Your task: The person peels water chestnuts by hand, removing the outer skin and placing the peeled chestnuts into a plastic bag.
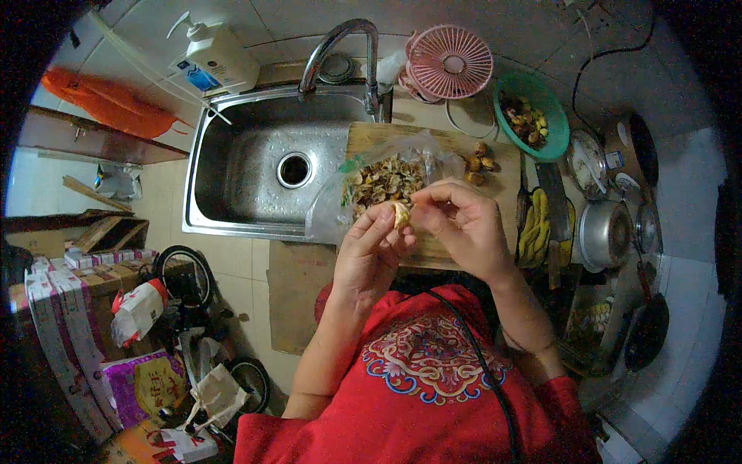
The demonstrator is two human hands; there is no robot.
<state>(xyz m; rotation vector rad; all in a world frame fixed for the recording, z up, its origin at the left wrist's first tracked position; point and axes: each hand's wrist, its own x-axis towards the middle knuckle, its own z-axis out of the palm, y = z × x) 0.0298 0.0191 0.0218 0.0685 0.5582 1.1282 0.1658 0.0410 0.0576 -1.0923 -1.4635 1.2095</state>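
My left hand [371, 249] holds a small pale yellow, peeled-looking piece [401, 216], perhaps a chestnut, between thumb and fingers. Close to its right side is my right hand [464, 229], thumb and forefinger bent towards the piece; whether they touch it is unclear. Beneath and beyond both hands, a clear plastic bag [327, 203] full of brown shells or peelings [385, 180] lies on a wooden cutting board [504, 214]. Several brown, rounded pieces [479, 163] rest on the board to the right of the bag.
A steel sink [243, 174] with a curved faucet [342, 35] lies left of the board. Behind it stands a pink fan [451, 62]. Right of that are a green basket [553, 130] of yellow and brown pieces, bananas [534, 226] and a metal pot [606, 232].
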